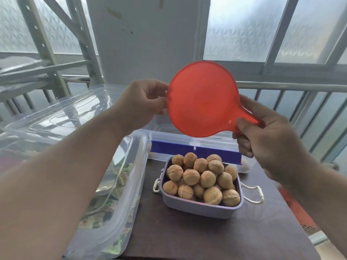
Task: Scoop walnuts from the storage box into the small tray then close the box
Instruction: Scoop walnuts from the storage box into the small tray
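Both hands grip the red scoop [201,99], held up in the air above the walnuts. Right hand [266,132] wraps fingers & thumb round the handle at lower right; left hand [142,102] pinches the round rim on the opposite side w/ fingertips. Scoop faces the camera w/ its back or underside showing, tilted, handle pointing down-right; can't tell if anything's inside it.

Small tray [201,205], lavender, sits on the dark counter [206,237] right below the scoop, heaped w/ walnuts [201,180] piled above its rim. White clip handles stick out on the tray's left & right sides.

Storage box [193,139], clear plastic, stands just behind the tray, partly hidden by the scoop; a blue latch bar [195,150] runs across its near edge, touching or nearly touching the tray's far side. A few walnuts show through the box wall at its left & right ends. Whether its lid is on: can't tell.

Left of the tray, a bigger clear bin [120,194] w/ lid on, greenish stuff inside, blurred. Another clear lid or bin [62,111] sits further back-left. Frosted windows [244,29] & a metal railing [291,87] behind.
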Motion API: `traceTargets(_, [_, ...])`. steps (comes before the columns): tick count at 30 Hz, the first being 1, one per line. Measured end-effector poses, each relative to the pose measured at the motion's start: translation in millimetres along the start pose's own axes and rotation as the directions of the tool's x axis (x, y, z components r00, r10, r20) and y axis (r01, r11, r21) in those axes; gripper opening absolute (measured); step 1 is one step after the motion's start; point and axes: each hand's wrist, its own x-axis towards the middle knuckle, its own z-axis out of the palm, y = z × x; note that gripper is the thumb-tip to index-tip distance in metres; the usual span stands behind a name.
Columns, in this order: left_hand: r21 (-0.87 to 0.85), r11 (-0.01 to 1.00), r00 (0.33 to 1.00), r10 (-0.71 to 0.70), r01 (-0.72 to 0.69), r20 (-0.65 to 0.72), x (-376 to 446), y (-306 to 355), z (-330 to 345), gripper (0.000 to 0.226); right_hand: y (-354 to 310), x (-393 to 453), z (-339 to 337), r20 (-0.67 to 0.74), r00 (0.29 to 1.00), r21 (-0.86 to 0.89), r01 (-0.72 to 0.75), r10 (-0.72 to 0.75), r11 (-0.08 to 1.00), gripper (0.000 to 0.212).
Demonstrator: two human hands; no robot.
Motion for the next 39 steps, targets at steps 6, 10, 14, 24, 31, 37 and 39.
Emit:
traceTargets(6, [0.359,0.909,0.977,-0.186,0.212,-0.107,3,-11,-7,0.067,6,64,25,0.038,0.998,-0.318,-0.027,0.041,0.948,0.053])
traceTargets(10, [0.515,0.808,0.949,-0.315,0.286,-0.032,1,-13,-7,0.062,6,100,51,0.205,0.967,-0.66,0.021,0.153,0.751,0.053])
traceTargets(14, [0.71,0.665,0.899,-0.426,0.233,0.104,-2,-11,-6,0.048,-8,123,88,0.327,0.873,-0.817,0.069,0.361,0.573,0.035])
traceTargets(24, [0.677,0.678,0.897,-0.438,0.286,0.059,-1,-17,-16,0.093,46,170,62,0.39,0.582,-0.449,-0.557,0.714,0.699,0.026])
traceTargets(31, [0.691,0.677,0.917,-0.396,0.254,0.051,2,-20,-10,0.065,57,167,43,0.46,0.507,-0.241,-0.719,0.729,0.652,0.034])
traceTargets(37, [0.633,0.754,0.951,-0.296,0.177,0.086,5,-17,-15,0.049,36,150,27,0.467,0.609,-0.082,-0.692,0.641,0.718,0.027])
traceTargets(39, [0.603,0.792,0.959,-0.237,0.099,0.154,1,-11,-12,0.045,26,141,21,0.449,0.644,-0.065,-0.668,0.62,0.741,0.026])
